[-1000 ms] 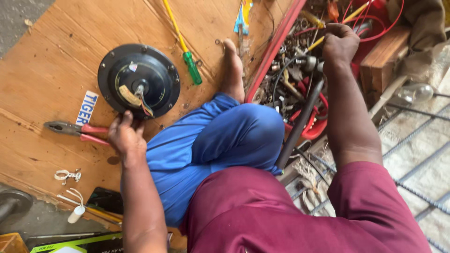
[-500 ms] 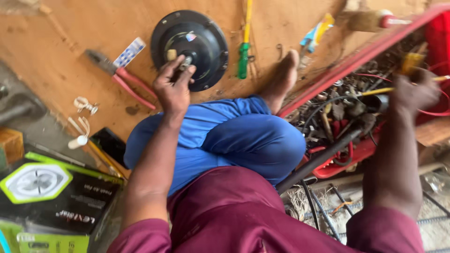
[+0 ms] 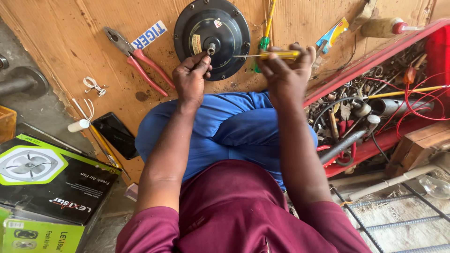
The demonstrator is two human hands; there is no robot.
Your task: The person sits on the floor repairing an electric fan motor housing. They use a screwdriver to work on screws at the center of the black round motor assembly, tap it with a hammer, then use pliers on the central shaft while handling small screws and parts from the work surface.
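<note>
Since half a second ago, your right hand (image 3: 286, 70) has left the red tool tray (image 3: 375, 63) and come over to the work, now carrying a yellow-handled screwdriver (image 3: 276, 55). Your left hand (image 3: 190, 77) has stayed at the black round motor housing (image 3: 213, 35), only the view has shifted.

The housing lies flat on the wooden board (image 3: 70, 42), just in front of your folded knees, so both hands reach it without stretching. Your left thumb and forefinger are pressed together in a pinch near the small shaft in the centre; what exactly they pinch is too small to tell. It seems this grip keeps the housing from turning.

Your right fingers are curled closed around the screwdriver handle, which lies nearly level, and its thin blade points left across the housing toward the centre.

The red-handled pliers (image 3: 138, 58) rest on the board to the left of the housing, apart from your hand. A green-handled screwdriver (image 3: 265, 40) lies beside the housing on the right, partly behind your right hand. A black phone (image 3: 115, 136) lies near your left knee.
</note>
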